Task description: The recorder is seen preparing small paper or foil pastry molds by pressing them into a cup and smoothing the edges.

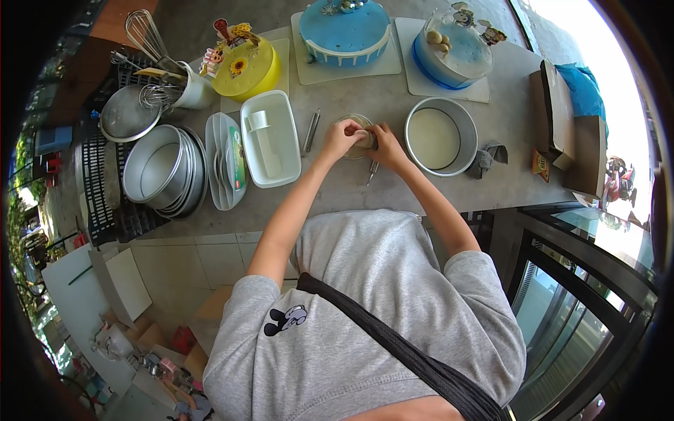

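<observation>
Both hands meet over a small round dish [354, 151] on the grey table. My left hand [339, 139] pinches a small tan piece [363, 139] between thumb and fingers. From the other side, my right hand [388, 147] grips the same piece; its exact kind is too small to tell, and fingers cover part of it. A slim metal tool [373, 173] pokes out below my right hand. Left of the dish lies another slim metal tool [311, 130]. To the right stands a round metal cake pan [468, 131] with a pale, flat surface inside.
Decorated yellow [247, 71] and blue [345, 31] cakes, plus a blue-and-white cake [458, 58], line the back. At left are a white plastic tub [271, 181], stacked cake pans [155, 168] and a whisk holder [197, 87]. A grey cloth [487, 159] and cardboard boxes [558, 116] sit right.
</observation>
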### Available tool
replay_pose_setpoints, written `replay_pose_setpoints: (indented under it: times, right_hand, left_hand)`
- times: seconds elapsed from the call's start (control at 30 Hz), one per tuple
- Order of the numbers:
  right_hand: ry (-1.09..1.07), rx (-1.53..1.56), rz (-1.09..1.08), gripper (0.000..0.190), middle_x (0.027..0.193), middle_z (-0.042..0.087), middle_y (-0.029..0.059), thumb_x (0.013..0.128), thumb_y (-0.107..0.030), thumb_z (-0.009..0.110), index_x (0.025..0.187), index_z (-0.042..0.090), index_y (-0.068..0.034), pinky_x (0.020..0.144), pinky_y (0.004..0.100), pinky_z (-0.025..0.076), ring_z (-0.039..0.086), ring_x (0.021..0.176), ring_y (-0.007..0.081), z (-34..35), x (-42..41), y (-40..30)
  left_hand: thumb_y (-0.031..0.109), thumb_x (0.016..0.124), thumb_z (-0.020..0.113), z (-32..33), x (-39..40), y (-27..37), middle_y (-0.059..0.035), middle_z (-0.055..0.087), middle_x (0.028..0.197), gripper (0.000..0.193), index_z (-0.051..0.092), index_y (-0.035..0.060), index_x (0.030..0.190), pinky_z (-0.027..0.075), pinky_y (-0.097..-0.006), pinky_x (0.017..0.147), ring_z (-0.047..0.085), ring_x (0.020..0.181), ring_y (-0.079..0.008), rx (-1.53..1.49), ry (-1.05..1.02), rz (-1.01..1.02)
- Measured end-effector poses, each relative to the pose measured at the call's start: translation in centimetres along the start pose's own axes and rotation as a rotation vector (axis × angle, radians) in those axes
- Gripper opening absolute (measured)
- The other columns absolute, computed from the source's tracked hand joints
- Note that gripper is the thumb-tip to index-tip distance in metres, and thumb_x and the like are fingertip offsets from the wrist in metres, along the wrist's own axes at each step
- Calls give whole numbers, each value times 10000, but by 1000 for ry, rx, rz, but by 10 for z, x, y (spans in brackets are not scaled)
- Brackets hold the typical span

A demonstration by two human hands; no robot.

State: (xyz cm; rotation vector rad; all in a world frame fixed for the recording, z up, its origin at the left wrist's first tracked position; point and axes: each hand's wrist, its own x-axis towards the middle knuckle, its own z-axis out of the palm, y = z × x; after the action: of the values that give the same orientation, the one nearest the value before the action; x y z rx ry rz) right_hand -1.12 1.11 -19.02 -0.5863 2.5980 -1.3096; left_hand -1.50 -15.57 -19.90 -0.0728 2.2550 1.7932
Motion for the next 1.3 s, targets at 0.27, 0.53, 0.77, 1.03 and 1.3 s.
replay_pose_setpoints:
  times: [0.27, 0.53, 0.77, 1.03, 1.3]
  right_hand:
    - [29, -55, 121, 520, 995, 465, 182, 556, -87, 718, 1004, 462, -27, 830, 416, 394, 490, 940, 363, 9, -5, -5]
    - [13, -95, 33, 473, 949, 576, 110, 601, -110, 719, 1002, 474, -59, 931, 430, 269, 540, 929, 292, 11, -29, -6]
    - [101, 63, 65, 390, 929, 589, 141, 582, -18, 713, 925, 529, -14, 753, 352, 445, 582, 837, 290, 18, -26, -15]
    - [158, 151, 28, 359, 931, 563, 171, 613, 15, 657, 938, 505, -3, 716, 379, 455, 554, 865, 347, 24, -18, -22]
    - [22, 258, -54, 350, 912, 581, 185, 651, 60, 608, 972, 486, -3, 705, 362, 474, 591, 847, 324, 11, -16, -16]
  left_hand:
    - [62, 596, 724, 9, -25, 5, -94, 495, 1031, 293, 612, 57, 867, 413, -351, 855, 490, 995, -266, 284, 65, 250]
    - [-4, 614, 693, -2, -56, -1, -85, 516, 1016, 334, 551, 49, 913, 452, -304, 767, 545, 933, -211, 198, 41, 217]
    - [-17, 658, 668, -2, -58, -16, -100, 537, 965, 386, 507, 32, 1005, 484, -280, 671, 586, 835, -190, 91, 66, 48]
    - [-48, 629, 670, 2, -60, -15, -109, 449, 1123, 511, 496, 53, 1098, 487, -294, 767, 534, 931, -236, 176, 197, 278]
    - [-18, 619, 679, -4, -56, -7, -92, 516, 1037, 454, 517, 54, 1038, 471, -308, 718, 545, 906, -233, 323, 132, 234]
